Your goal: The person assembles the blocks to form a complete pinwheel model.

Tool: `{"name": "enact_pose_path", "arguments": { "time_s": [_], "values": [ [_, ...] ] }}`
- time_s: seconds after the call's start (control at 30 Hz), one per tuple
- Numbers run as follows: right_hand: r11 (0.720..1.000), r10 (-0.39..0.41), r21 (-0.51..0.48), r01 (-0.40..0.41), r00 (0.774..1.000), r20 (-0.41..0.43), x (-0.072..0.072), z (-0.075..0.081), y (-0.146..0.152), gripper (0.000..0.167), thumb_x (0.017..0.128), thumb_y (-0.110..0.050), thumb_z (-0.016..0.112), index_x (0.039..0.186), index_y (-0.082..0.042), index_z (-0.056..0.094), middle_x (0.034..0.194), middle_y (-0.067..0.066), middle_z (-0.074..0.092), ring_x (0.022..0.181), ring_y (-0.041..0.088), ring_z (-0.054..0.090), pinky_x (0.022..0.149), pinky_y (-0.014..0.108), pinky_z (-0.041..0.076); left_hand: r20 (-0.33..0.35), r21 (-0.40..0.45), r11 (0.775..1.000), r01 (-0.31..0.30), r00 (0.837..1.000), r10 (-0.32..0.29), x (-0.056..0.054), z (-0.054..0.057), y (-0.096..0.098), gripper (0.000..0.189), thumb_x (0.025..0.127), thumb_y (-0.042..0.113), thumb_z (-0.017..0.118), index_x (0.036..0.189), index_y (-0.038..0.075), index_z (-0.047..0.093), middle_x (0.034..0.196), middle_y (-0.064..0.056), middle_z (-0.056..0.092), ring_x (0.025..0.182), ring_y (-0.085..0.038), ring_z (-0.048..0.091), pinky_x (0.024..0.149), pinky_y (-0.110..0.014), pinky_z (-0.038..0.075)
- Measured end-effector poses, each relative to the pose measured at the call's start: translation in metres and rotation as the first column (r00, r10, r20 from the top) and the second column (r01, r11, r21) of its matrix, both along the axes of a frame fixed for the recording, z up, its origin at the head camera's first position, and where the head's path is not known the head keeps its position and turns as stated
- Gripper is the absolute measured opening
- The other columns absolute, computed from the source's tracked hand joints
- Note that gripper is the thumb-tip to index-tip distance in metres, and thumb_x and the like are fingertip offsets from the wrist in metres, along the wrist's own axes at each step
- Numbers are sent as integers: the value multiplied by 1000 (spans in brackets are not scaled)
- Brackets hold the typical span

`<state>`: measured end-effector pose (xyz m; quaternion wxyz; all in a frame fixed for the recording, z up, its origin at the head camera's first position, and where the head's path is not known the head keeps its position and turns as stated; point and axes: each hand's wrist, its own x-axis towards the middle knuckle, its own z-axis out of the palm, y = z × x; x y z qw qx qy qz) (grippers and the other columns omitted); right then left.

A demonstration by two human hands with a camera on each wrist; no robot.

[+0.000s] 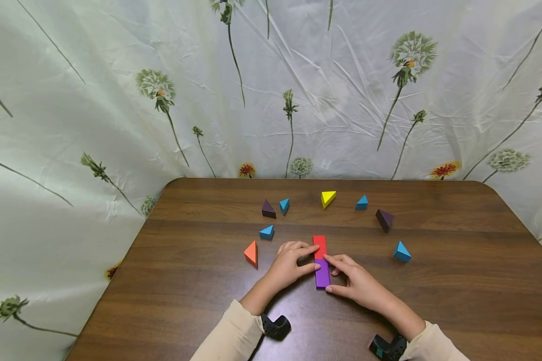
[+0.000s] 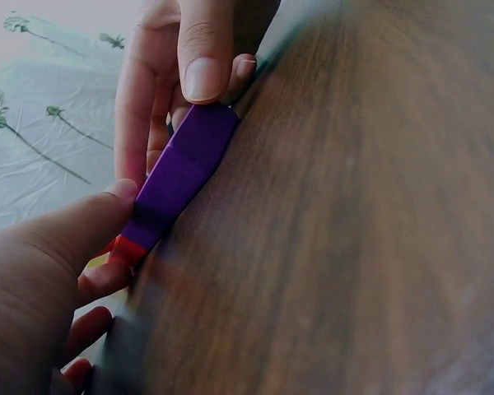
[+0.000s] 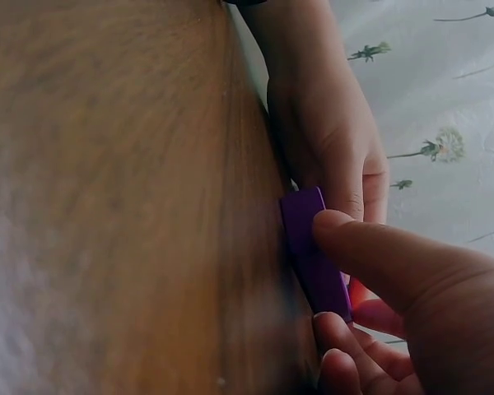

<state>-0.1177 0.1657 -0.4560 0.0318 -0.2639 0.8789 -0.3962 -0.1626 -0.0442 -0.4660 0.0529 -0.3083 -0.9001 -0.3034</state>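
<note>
Right hand (image 1: 359, 285): grip unclenched, thumb and index spread, tips touching the right side of the purple block (image 1: 322, 277). Left hand (image 1: 285, 265): grip likewise unclenched, thumb on purple, index touching the red block (image 1: 322, 245). Blocks end to end between both grips. Yellow block (image 1: 327, 199): beyond both.

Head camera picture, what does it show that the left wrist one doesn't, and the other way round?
Only the head view shows the beige sleeves and the orange triangular block. Only the left wrist view shows the right thumbnail clearly, up close. Both show the left hand, right hand, purple block, red block, wooden table and flowered cloth.
</note>
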Motion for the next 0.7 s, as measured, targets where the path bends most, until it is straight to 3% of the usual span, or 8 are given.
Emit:
{"name": "enact_pose_path", "arguments": {
  "time_s": [0.3, 0.47, 0.7],
  "values": [
    [995, -33, -93, 36, 999, 33, 1, 5, 0, 62, 80, -28, 68, 131, -3, 43, 112, 6, 48, 79, 11, 50, 55, 21, 44, 0, 6, 1000, -5, 1000, 5, 1, 1, 1, 45, 81, 41, 63, 120, 19, 60, 103, 5, 59, 104, -17, 48, 93, -37, 31],
    [988, -70, -143, 65, 997, -33, 2, 11, 0, 55, 82, -23, 67, 128, -4, 46, 114, 9, 50, 86, 16, 55, 65, 26, 48, 2, 1, 1000, -7, 1000, 7, 1, 1, 1, 45, 81, 41, 63, 120, 19, 60, 104, 6, 59, 104, -16, 47, 93, -36, 31],
    [989, -90, -125, 76, 990, -111, 4, 30, 5, 51, 84, -19, 64, 129, -4, 43, 120, 11, 49, 101, 21, 53, 79, 33, 47, -21, -2, 1000, -4, 1000, 4, 0, 0, 1, 44, 81, 41, 64, 119, 19, 61, 103, 5, 59, 104, -16, 48, 92, -35, 32]
  ]
}}
